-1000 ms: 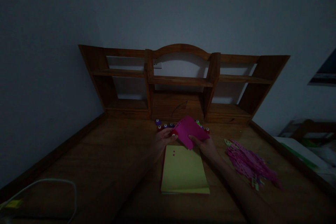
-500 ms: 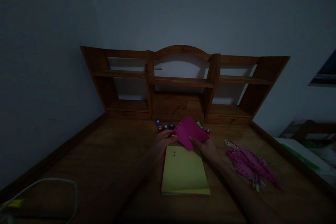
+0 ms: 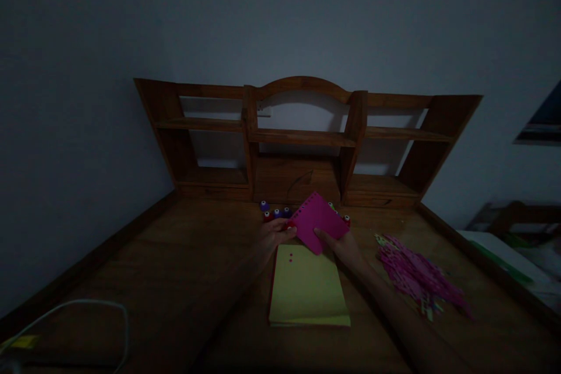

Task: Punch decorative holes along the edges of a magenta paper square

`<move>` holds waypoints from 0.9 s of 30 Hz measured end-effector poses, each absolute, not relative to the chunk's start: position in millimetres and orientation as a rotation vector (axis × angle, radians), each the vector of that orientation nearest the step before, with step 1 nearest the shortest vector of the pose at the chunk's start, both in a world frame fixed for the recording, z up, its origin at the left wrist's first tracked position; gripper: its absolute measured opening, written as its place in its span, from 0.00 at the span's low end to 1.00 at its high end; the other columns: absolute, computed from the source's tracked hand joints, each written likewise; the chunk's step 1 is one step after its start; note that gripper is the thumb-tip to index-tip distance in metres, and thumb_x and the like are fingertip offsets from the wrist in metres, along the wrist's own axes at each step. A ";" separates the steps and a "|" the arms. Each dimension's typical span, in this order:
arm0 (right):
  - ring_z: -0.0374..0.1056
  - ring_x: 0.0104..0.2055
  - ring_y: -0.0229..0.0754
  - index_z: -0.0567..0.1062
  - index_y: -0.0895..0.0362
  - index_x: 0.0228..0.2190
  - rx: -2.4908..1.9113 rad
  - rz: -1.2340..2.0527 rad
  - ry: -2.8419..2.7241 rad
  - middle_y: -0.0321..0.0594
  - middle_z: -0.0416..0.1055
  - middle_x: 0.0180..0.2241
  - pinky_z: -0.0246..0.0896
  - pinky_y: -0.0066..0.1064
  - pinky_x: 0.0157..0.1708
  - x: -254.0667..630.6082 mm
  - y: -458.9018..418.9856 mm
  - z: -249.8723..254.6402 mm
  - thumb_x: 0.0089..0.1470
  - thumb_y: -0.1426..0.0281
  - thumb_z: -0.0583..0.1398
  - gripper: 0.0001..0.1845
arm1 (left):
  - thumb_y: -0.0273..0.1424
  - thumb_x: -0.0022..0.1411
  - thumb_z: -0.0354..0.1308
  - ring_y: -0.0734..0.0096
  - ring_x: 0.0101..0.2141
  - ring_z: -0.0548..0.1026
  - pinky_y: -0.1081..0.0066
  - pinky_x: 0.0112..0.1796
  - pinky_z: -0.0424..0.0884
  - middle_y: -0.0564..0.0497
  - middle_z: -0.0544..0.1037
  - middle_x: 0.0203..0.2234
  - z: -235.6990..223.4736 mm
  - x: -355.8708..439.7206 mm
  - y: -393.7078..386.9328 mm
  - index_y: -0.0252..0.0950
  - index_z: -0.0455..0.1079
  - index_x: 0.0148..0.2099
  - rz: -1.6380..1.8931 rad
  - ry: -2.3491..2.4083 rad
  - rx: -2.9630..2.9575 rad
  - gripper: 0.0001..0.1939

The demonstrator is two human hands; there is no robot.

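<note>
A sheet of pink paper [image 3: 322, 217] is held tilted above a stack of yellow paper [image 3: 310, 292]. A row of small holes runs along its upper left edge. My right hand [image 3: 346, 248] pinches the sheet at its lower right, thumb on top. My left hand [image 3: 270, 236] is closed around a small red craft punch [image 3: 290, 225] at the sheet's left corner. Two small pink paper bits [image 3: 291, 255] lie on the top yellow sheet. Beyond my left hand stand several purple and red craft punches [image 3: 276, 213], and a red punch [image 3: 346, 220] sits right of the sheet.
A heap of pink and yellow-green paper strips [image 3: 416, 274] lies on the wooden desk [image 3: 184, 269] to the right. A wooden shelf unit [image 3: 302, 139] stands along the back. At the lower left a white cable [image 3: 96, 301] curves near a yellow item [image 3: 24, 341].
The pink sheet has shifted very slightly, and the row of holes along its edge shows more plainly. Both hands keep nearly the same place and grip.
</note>
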State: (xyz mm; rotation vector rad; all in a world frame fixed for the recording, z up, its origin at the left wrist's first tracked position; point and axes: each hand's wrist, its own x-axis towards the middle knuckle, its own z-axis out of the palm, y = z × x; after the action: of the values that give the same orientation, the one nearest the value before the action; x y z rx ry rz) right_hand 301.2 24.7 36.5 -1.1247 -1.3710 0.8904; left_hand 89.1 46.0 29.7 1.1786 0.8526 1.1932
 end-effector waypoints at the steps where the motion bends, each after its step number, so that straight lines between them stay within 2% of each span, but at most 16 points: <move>1: 0.74 0.39 0.49 0.75 0.55 0.39 -1.128 0.910 -1.370 0.44 0.78 0.40 0.71 0.39 0.39 302.0 25.5 35.6 0.44 0.59 0.67 0.20 | 0.37 0.45 0.71 0.57 0.40 0.77 0.59 0.47 0.69 0.43 0.80 0.39 31.0 89.8 45.0 0.35 0.75 0.41 1.198 0.853 1.192 0.20; 9: 0.73 0.35 0.48 0.75 0.58 0.35 -1.173 0.932 -1.240 0.45 0.78 0.36 0.69 0.36 0.33 308.7 32.2 31.0 0.42 0.56 0.67 0.21 | 0.34 0.43 0.73 0.55 0.44 0.76 0.59 0.48 0.67 0.42 0.79 0.43 34.7 96.4 39.0 0.35 0.74 0.41 1.222 0.824 1.187 0.22; 15: 0.73 0.35 0.49 0.75 0.56 0.36 -1.181 0.895 -1.220 0.44 0.78 0.36 0.69 0.34 0.32 310.1 31.4 37.0 0.42 0.57 0.67 0.21 | 0.35 0.47 0.70 0.56 0.44 0.76 0.58 0.49 0.67 0.43 0.79 0.44 31.7 95.2 41.1 0.37 0.74 0.43 1.261 0.871 1.184 0.19; 20: 0.74 0.36 0.50 0.75 0.57 0.38 -1.155 0.922 -1.207 0.45 0.78 0.38 0.69 0.35 0.33 310.1 31.4 36.4 0.42 0.57 0.67 0.22 | 0.34 0.47 0.70 0.58 0.42 0.77 0.57 0.49 0.67 0.43 0.79 0.41 30.7 94.9 43.5 0.34 0.74 0.43 1.257 0.865 1.123 0.20; 24: 0.74 0.38 0.50 0.74 0.56 0.40 -1.129 0.916 -1.214 0.45 0.78 0.40 0.69 0.35 0.34 310.9 32.7 32.2 0.43 0.57 0.67 0.23 | 0.34 0.49 0.69 0.59 0.43 0.77 0.57 0.52 0.66 0.45 0.80 0.39 32.0 93.7 43.7 0.34 0.75 0.41 1.236 0.731 1.019 0.16; 27: 0.74 0.39 0.50 0.73 0.57 0.43 -1.125 0.877 -1.209 0.46 0.77 0.41 0.69 0.36 0.36 311.1 33.6 31.8 0.44 0.57 0.66 0.26 | 0.36 0.54 0.65 0.59 0.44 0.77 0.56 0.54 0.66 0.45 0.80 0.39 32.3 90.7 43.4 0.35 0.74 0.39 1.237 0.640 0.966 0.12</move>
State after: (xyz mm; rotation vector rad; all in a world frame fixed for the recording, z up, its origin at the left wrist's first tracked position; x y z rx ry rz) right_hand 311.1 33.6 31.8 -1.1248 -1.2090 0.8770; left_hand 90.7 43.4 32.3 0.9658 0.6398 1.2368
